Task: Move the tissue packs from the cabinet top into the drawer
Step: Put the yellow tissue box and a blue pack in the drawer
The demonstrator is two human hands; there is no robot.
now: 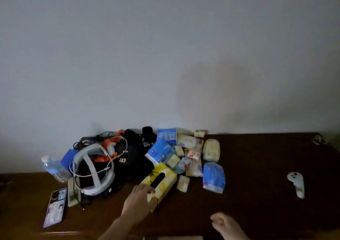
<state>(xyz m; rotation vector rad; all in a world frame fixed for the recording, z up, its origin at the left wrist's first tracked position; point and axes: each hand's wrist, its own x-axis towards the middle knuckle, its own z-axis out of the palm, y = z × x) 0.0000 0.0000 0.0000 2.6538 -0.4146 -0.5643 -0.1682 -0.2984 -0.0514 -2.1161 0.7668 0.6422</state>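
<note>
The left hand [137, 198] grips the near end of a boxy yellow tissue pack [160, 182] in glossy wrap. The right hand [225, 223] hovers loosely curled, empty, over the dark wooden cabinet top [257, 166].

Water bottle [53, 168]: laid at the left, near the wall.
Headset [93, 170]: white-banded, draped with a white cable [110, 163].
Phone [55, 206]: laid flat, front left.
Controller [296, 183]: white, set well apart at the right.

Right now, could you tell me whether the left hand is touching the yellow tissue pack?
Touching. The head view shows the left hand with its fingers laid over the near end of the yellow tissue pack, no gap visible.
</note>
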